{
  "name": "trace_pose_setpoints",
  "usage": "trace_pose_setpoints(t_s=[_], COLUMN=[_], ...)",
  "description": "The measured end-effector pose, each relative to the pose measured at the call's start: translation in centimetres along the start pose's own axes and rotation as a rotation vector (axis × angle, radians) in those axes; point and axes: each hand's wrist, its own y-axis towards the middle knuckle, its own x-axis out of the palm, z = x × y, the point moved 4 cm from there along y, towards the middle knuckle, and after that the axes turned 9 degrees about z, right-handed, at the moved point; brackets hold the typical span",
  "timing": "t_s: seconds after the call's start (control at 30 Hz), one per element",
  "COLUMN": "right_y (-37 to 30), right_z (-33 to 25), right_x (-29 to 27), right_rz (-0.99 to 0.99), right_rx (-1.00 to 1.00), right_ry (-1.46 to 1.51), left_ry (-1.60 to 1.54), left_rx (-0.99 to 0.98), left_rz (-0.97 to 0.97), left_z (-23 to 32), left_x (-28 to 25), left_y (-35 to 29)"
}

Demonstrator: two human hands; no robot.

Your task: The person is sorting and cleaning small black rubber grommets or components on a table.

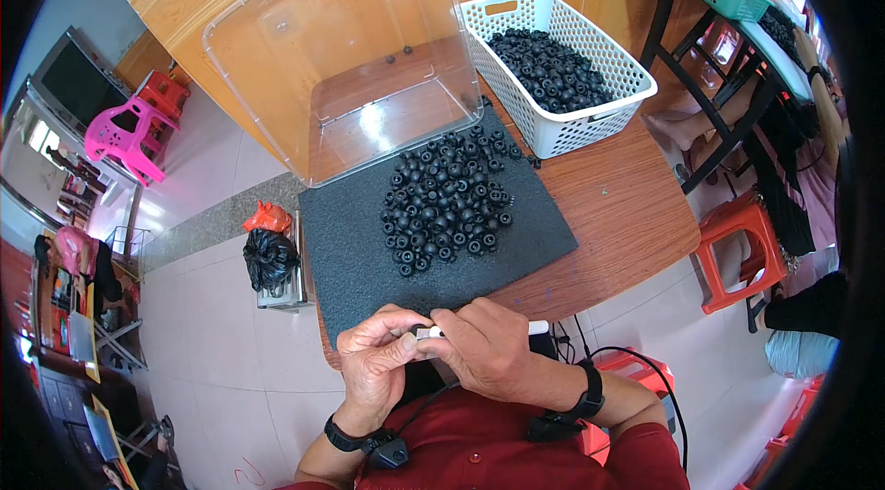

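Observation:
Near the table's front edge my hands meet. My right hand (pixel 489 347) is closed round a slim white-handled tool (pixel 537 328), whose pale tip shows on the far side of my fingers. My left hand (pixel 376 359) pinches a small black part at that tip; fingers cover most of it, so its exact kind cannot be made out. Just beyond, a heap of small round black plastic parts with holes (pixel 442 204) lies on a dark grey mat (pixel 355 241).
Behind the heap a transparent plastic bin (pixel 267 47) lies tipped on its side. To its right stands a white perforated basket (pixel 590 126) full of black parts. The wooden table (pixel 627 213) has a rounded right edge. Red stools (pixel 737 250) and another person (pixel 820 94) are at right.

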Motion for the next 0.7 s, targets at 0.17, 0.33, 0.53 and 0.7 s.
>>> trace_pose_setpoints(t_s=[0.17, 0.33, 0.53, 0.7], right_y=[0.4, 0.5, -0.2, -0.9], right_z=[1.2, 1.4, 1.9, 2.3], right_x=[-0.5, -0.6, 0.1, 0.5], right_rz=[0.002, -0.098, -0.232, -0.256], right_rx=[0.174, 0.449, 0.969, 0.988], right_ry=[0.138, 0.368, 0.782, 0.812], left_ry=[-0.025, 0.016, 0.133, -0.009], left_rx=[-0.014, 0.019, 0.203, 0.107], left_rz=[0.015, 0.024, 0.004, -0.026], left_z=[0.3, 0.2, 0.2, 0.1], left_x=[0.2, 0.4, 0.4, 0.4], left_y=[0.2, 0.1, -0.1, -0.1])
